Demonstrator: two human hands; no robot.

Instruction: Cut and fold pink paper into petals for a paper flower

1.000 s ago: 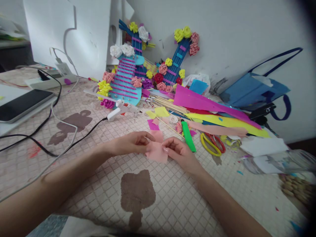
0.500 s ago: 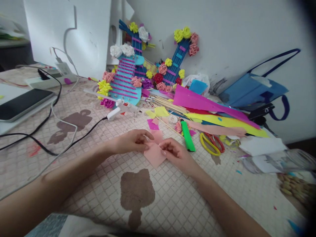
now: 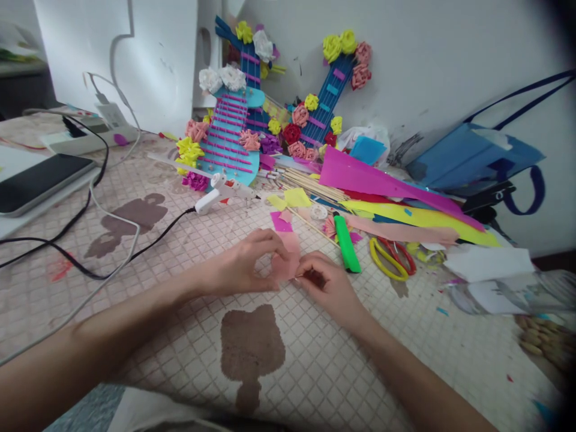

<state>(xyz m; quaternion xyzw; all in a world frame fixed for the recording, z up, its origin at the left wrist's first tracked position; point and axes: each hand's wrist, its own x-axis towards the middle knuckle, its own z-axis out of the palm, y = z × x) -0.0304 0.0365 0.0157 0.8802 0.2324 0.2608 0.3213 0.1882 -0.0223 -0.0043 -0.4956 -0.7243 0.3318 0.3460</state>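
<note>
A small piece of pink paper (image 3: 286, 269) is at the front middle of the table. My right hand (image 3: 327, 287) pinches its right edge between thumb and fingertips. On the paper's left, my left hand (image 3: 246, 265) is curved with thumb and fingers apart, close to the paper but not closed on it. Just behind lies more pink paper (image 3: 290, 241), partly overlapped by the first piece. Magenta paper (image 3: 281, 221) and yellow paper (image 3: 297, 197) lie farther back. A green box cutter (image 3: 346, 245) rests right of my right hand.
A white glue gun (image 3: 225, 191) with a black cord lies behind my left hand. Yellow and red scissors (image 3: 390, 261) are at the right. Decorated cardboard guitars (image 3: 229, 138) lean at the back. A phone (image 3: 45, 183) sits at left, a clear jar (image 3: 508, 291) at right.
My left thumb and fingers have spread apart from the pink paper, which no longer lies flat as a square. My right hand keeps its pinch, and the view has shifted slightly.
</note>
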